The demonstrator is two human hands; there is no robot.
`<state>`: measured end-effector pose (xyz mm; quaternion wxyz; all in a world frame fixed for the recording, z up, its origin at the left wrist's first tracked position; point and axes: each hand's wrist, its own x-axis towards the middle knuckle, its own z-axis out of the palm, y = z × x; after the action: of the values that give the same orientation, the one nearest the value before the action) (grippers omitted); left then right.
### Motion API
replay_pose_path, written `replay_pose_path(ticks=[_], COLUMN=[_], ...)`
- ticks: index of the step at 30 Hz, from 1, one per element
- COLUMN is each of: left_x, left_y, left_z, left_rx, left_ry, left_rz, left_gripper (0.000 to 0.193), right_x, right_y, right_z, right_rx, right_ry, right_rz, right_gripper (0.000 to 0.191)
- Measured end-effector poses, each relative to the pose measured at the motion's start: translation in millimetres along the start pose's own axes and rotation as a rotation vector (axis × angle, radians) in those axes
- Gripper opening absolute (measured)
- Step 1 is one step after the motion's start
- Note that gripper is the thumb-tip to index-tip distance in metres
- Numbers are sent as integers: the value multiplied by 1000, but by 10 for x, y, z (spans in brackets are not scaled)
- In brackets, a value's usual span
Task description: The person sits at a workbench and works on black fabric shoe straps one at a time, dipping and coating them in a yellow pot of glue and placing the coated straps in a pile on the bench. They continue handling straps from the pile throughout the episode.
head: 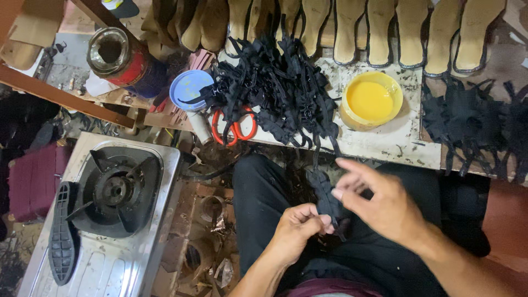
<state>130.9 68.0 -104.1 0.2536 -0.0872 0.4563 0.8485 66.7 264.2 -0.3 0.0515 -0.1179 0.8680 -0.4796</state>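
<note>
black strap piece (325, 199) pinched at its lower end in left hand (297, 231), dangling over the lap just below the bench (379, 144) edge; right hand (379, 206) spread loose beside it, fingers (352, 166) extended, gripping nothing. looks soft, light, floppy; best taken near the end, like those in the black pile (275, 91) above
</note>
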Motion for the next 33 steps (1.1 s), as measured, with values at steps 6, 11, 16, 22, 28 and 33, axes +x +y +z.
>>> replay_pose_path(ticks=[6,11,16,22,28,33], left_x=[-24,-52,-36,35,59,80], left_y=[76,204,268,356,384,372], left_z=[-41,20,26,7,73,168], left_rx=[6,29,-62,-96,-64,-100], left_ry=[72,44,28,29,-5,-49], left_rz=[86,102,80,87,40,34], left_gripper=[12,11,11,17,7,9], right_x=[421,669,725,40,-310,-353], right_y=[-8,11,-52,-233,-88,73], right_z=[-507,-651,-672,-296,-19,11], right_rx=[-659,-759,-670,-257,-148,-150], right_ry=[294,234,284,24,-31,-4], right_rz=[-380,-351,-508,-525,-566,-573], right_gripper=[46,35,27,23,38,41])
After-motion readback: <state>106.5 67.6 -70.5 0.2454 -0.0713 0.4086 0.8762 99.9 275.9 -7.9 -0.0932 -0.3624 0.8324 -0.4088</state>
